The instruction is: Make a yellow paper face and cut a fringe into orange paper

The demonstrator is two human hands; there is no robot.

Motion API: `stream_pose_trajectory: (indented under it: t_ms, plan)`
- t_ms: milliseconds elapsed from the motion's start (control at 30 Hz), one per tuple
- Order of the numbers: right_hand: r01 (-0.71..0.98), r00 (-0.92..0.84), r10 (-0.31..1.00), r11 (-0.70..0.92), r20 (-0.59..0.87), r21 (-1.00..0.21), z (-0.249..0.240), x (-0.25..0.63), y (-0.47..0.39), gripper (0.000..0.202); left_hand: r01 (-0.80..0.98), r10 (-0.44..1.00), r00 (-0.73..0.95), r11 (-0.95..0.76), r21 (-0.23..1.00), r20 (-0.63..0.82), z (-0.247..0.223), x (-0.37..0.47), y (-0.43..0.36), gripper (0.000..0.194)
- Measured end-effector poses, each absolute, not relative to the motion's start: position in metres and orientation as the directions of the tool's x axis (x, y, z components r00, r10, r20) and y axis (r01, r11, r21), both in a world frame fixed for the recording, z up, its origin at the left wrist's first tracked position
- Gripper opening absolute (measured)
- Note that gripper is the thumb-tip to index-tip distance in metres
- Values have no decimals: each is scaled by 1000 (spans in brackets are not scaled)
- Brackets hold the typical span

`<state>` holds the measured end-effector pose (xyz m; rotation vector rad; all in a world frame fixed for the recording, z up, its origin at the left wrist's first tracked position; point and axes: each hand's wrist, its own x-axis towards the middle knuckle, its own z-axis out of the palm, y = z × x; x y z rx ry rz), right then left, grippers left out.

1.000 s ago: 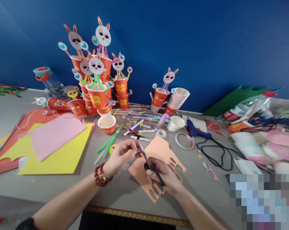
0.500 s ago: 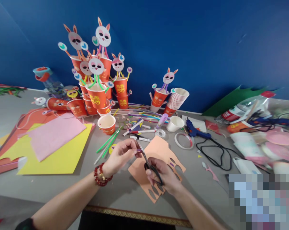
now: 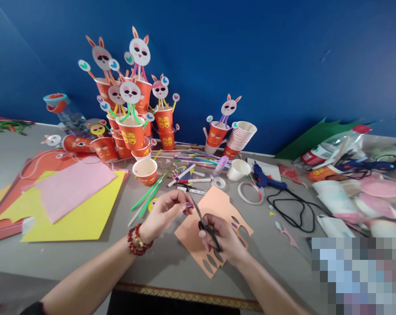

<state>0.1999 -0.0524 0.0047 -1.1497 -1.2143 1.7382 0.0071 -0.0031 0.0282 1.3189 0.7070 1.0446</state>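
Note:
My right hand grips a pair of scissors by the black handles, with the blades pointing up and away toward my left fingers. A small purple paper piece is pinched between the thumb and fingers of my left hand, close beside the blades. Below the hands lies a peach sheet of paper with several oval cut-outs along its right and lower edges. Another small purple piece rests on that sheet. A red bead bracelet circles my left wrist.
Red paper cups topped with paper rabbits stand stacked at the back left. Markers, straws and a tape roll lie beyond my hands. A blue glue gun with a black cord is on the right, yellow paper on the left.
The scissor blades look more closed, and the right hand's grip has tightened slightly. My left hand keeps its pinch in nearly the same place. The whole view has shifted a little.

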Motion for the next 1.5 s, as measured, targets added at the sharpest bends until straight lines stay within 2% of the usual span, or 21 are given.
stream_pose_trajectory:
  t_ms: [100,200,267,367,467,600,667,767,867,967,1067,1133,1200,1300,1367,1433,1500]
  plan:
    - [-106,-254,952,-200,-168,-974,9,207,-50,48,130,895,392,-282,950,212,23,6,1,14]
    - [-129,-99,993,-77,-64,-989,13,220,-46,43,515,852,440,-499,697,285,14,4,6,12]
    - [-121,21,1000,-12,-14,-993,15,229,-43,39,642,827,488,-556,528,277,9,3,10,13]
    - [-30,155,987,38,33,-999,19,245,-36,34,703,821,513,-570,425,252,5,1,14,16]
    - [179,226,970,46,86,-983,21,264,-32,33,729,823,510,-568,382,251,7,-1,16,17]
    - [503,232,962,7,143,-864,15,292,-33,31,758,823,506,-567,323,258,6,-2,19,15]
    - [597,229,965,-34,130,-801,9,303,-37,32,761,821,502,-568,314,271,3,-3,21,14]
    - [656,233,968,-86,94,-750,0,313,-43,31,753,815,495,-576,319,303,0,-3,22,14]
    - [650,216,974,-93,66,-754,-7,313,-46,30,706,785,519,-617,349,338,1,1,15,15]
    - [561,194,980,-66,54,-825,-13,310,-45,29,606,720,613,-692,392,324,3,13,-3,14]
    - [448,201,979,-53,43,-892,-15,306,-41,27,558,659,712,-741,374,243,2,25,-21,29]
    - [386,211,977,-41,45,-921,-14,304,-40,26,550,643,735,-751,366,214,-1,29,-27,36]
    - [349,222,973,-22,60,-937,-10,302,-41,26,544,654,723,-737,401,223,-5,29,-27,35]
    - [280,253,963,23,97,-960,3,299,-47,25,499,704,642,-684,532,303,-11,26,-20,32]
    - [176,280,953,65,113,-982,13,296,-55,26,434,753,564,-618,655,337,-14,23,-16,34]
    - [44,327,937,117,125,-992,24,293,-63,31,310,821,489,-479,821,295,-14,23,-13,41]
    - [-86,414,899,198,145,-976,34,291,-69,34,56,860,479,-231,971,177,-10,23,-12,48]
